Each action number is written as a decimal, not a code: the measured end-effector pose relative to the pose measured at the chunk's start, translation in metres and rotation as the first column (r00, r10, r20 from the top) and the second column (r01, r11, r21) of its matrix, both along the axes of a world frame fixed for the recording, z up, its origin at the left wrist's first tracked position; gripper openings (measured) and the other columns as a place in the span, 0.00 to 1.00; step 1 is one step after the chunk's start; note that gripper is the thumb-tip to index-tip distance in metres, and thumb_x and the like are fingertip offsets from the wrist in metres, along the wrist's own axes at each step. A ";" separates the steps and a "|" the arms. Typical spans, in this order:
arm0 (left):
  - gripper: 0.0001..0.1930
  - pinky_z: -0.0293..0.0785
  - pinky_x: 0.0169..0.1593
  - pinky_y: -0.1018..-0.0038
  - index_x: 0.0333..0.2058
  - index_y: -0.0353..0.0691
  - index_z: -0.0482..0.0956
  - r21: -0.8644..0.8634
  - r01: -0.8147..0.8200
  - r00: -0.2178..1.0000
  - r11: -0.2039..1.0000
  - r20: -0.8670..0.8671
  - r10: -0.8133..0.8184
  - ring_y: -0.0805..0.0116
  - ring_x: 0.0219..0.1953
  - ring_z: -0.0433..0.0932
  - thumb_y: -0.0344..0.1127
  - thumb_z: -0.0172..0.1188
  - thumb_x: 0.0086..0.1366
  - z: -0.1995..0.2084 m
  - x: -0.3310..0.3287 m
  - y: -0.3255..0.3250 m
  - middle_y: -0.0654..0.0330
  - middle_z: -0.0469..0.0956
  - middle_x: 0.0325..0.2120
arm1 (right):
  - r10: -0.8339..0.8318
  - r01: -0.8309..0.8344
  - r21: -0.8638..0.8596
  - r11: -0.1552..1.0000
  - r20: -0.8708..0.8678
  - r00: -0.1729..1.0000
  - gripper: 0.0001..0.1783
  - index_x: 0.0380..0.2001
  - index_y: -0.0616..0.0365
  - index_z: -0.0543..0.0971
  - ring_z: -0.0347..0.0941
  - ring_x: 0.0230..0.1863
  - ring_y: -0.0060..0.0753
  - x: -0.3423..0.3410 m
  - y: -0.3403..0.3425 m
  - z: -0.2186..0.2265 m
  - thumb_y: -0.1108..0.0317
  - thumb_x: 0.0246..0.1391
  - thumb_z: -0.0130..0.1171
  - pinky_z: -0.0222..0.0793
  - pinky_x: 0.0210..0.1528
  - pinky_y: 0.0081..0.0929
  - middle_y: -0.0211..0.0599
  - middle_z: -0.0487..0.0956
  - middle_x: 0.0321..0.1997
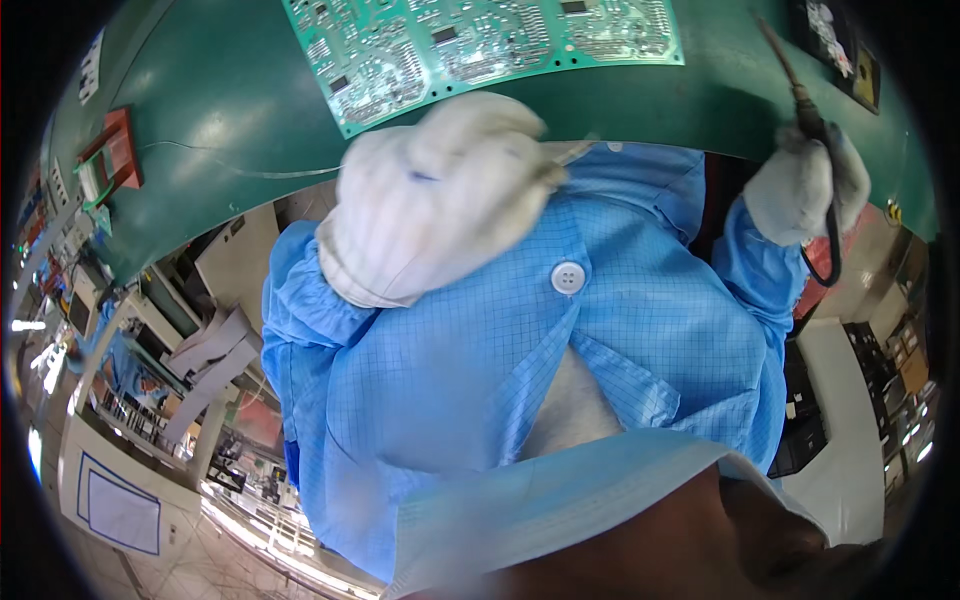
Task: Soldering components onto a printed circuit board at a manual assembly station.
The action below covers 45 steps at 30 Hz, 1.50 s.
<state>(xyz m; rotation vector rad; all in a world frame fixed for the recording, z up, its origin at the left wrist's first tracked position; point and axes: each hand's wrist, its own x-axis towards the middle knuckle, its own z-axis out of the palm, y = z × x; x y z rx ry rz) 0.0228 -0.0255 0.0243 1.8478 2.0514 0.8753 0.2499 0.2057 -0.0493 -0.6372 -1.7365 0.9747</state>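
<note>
My left hand [435, 200], in a white glove and partly smeared by motion, is closed just off the near edge of the green bench, in front of my blue checked smock. A thin solder wire [270, 175] runs across the bench into it, and a short pale end pokes out by the fingertips. At the right, my gloved right hand [800, 190] grips a soldering iron [808, 115] whose tip points up and away over the bench. Its black cable loops below the hand. Beyond my left hand lies a green panel of circuit boards [490, 45] dense with small parts.
On the left of the green bench [230, 120] stands a red holder [122, 150] with a solder spool [95, 180]. A dark tray [825, 45] with whitish clumps sits at the far right. Behind and below are a white cabinet [130, 480] and shelving.
</note>
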 end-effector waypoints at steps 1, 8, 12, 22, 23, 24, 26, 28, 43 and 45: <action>0.11 0.76 0.28 0.75 0.30 0.40 0.78 -0.014 -0.008 1.000 1.000 -0.025 0.008 0.65 0.27 0.79 0.24 0.67 0.46 0.000 -0.006 -0.007 0.58 0.80 0.36 | -0.024 0.023 -0.033 0.999 -0.048 0.999 0.09 0.41 0.69 0.72 0.80 0.28 0.39 0.001 0.007 0.004 0.77 0.58 0.52 0.77 0.33 0.30 0.54 0.80 0.29; 0.08 0.74 0.27 0.74 0.27 0.44 0.76 0.084 -0.305 0.927 0.948 -0.202 0.316 0.68 0.26 0.79 0.30 0.68 0.50 -0.012 -0.028 -0.039 0.66 0.80 0.32 | -0.295 0.288 0.608 0.740 -0.092 0.951 0.13 0.37 0.71 0.73 0.78 0.22 0.36 0.011 0.059 -0.002 0.70 0.54 0.60 0.76 0.24 0.26 0.53 0.80 0.25; 0.08 0.75 0.28 0.74 0.27 0.44 0.77 0.092 -0.341 0.920 0.936 -0.175 0.352 0.68 0.29 0.79 0.30 0.69 0.49 -0.018 -0.028 -0.038 0.66 0.79 0.32 | -0.397 0.216 0.597 0.773 0.188 0.899 0.10 0.35 0.70 0.74 0.78 0.23 0.37 0.016 0.057 0.002 0.72 0.55 0.58 0.76 0.24 0.27 0.53 0.80 0.25; 0.09 0.78 0.34 0.74 0.30 0.42 0.80 0.135 -0.248 0.948 0.959 -0.171 0.269 0.64 0.34 0.81 0.29 0.69 0.49 -0.038 -0.018 -0.017 0.61 0.80 0.38 | 0.593 -0.588 -0.078 0.805 0.137 0.793 0.12 0.34 0.66 0.78 0.77 0.29 0.33 -0.047 0.006 0.060 0.83 0.42 0.58 0.74 0.32 0.28 0.50 0.80 0.32; 0.09 0.77 0.32 0.74 0.31 0.44 0.78 0.145 -0.249 0.941 0.958 -0.197 0.274 0.66 0.33 0.80 0.32 0.69 0.50 -0.042 -0.018 -0.016 0.63 0.79 0.39 | 0.594 -0.589 -0.078 0.804 0.141 0.792 0.12 0.34 0.66 0.78 0.77 0.29 0.33 -0.056 0.008 0.066 0.83 0.42 0.58 0.74 0.32 0.28 0.50 0.80 0.32; 0.09 0.76 0.31 0.74 0.31 0.46 0.77 0.154 -0.250 0.934 0.956 -0.221 0.280 0.68 0.31 0.79 0.35 0.68 0.51 -0.045 -0.018 -0.017 0.65 0.78 0.39 | 0.668 -0.669 -0.079 0.739 0.211 0.714 0.11 0.33 0.66 0.78 0.77 0.29 0.34 -0.064 0.011 0.071 0.82 0.41 0.58 0.73 0.32 0.27 0.49 0.80 0.33; 0.10 0.75 0.29 0.74 0.31 0.48 0.76 0.163 -0.253 0.927 0.954 -0.241 0.287 0.70 0.29 0.78 0.38 0.67 0.52 -0.049 -0.019 -0.017 0.67 0.77 0.40 | 0.788 -0.811 -0.072 0.580 0.301 0.537 0.11 0.32 0.66 0.79 0.77 0.30 0.35 -0.078 0.016 0.076 0.79 0.40 0.61 0.72 0.32 0.26 0.47 0.80 0.33; 0.10 0.75 0.29 0.75 0.31 0.49 0.76 0.186 -0.242 0.927 0.952 -0.247 0.284 0.70 0.29 0.78 0.38 0.67 0.52 -0.050 -0.019 -0.018 0.66 0.77 0.40 | 0.805 -0.837 -0.076 0.542 0.335 0.490 0.11 0.31 0.65 0.80 0.77 0.30 0.36 -0.087 0.018 0.080 0.77 0.39 0.62 0.72 0.32 0.26 0.46 0.80 0.33; 0.09 0.79 0.35 0.72 0.30 0.43 0.80 0.117 -0.273 0.944 0.955 -0.158 0.289 0.63 0.34 0.82 0.32 0.70 0.50 -0.043 -0.016 -0.020 0.61 0.81 0.41 | 0.732 -0.811 -0.205 0.547 0.587 0.346 0.13 0.33 0.64 0.80 0.76 0.37 0.38 -0.105 0.022 0.087 0.72 0.40 0.62 0.72 0.39 0.29 0.46 0.79 0.37; 0.08 0.79 0.35 0.72 0.30 0.43 0.80 0.122 -0.276 0.944 0.953 -0.155 0.293 0.63 0.34 0.82 0.32 0.70 0.50 -0.043 -0.016 -0.021 0.61 0.81 0.41 | 0.733 -0.831 -0.177 0.528 0.589 0.340 0.13 0.33 0.64 0.80 0.77 0.37 0.38 -0.108 0.025 0.086 0.72 0.40 0.62 0.72 0.39 0.29 0.46 0.79 0.37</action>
